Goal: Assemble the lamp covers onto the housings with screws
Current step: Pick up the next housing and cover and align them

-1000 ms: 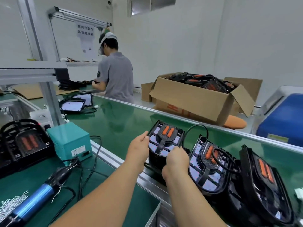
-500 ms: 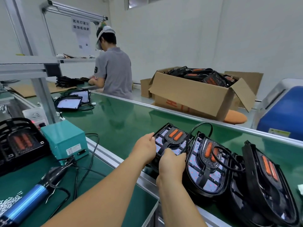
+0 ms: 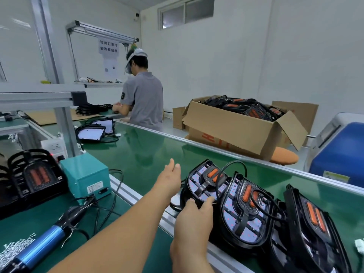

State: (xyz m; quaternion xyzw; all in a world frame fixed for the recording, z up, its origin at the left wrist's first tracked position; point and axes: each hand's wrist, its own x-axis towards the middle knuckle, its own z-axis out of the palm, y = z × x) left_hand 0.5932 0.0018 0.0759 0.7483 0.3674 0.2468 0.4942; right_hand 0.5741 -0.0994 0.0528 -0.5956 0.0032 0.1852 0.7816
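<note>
Three black lamp assemblies with orange inserts lean in a row on the green conveyor belt (image 3: 141, 154). The leftmost lamp (image 3: 204, 182) stands tilted against the second lamp (image 3: 246, 211), and a third lamp (image 3: 315, 229) leans at the right. My right hand (image 3: 194, 215) touches the near edge of the leftmost lamp with its fingertips. My left hand (image 3: 170, 176) hovers just left of that lamp, fingers straight, holding nothing. A blue electric screwdriver (image 3: 41, 243) lies on my bench at lower left beside a pile of screws (image 3: 15, 247).
A teal power box (image 3: 86, 180) and a black lamp fixture (image 3: 33, 178) stand on the bench at left. Two flat lamp panels (image 3: 94, 131) lie further up the belt. Another worker (image 3: 143, 101) stands beyond. A cardboard box (image 3: 242, 127) of lamps sits across the belt.
My left hand has let go of the leftmost lamp and opened beside it. My right hand has slid down to the lamp's near edge. The camera tilted up slightly.
</note>
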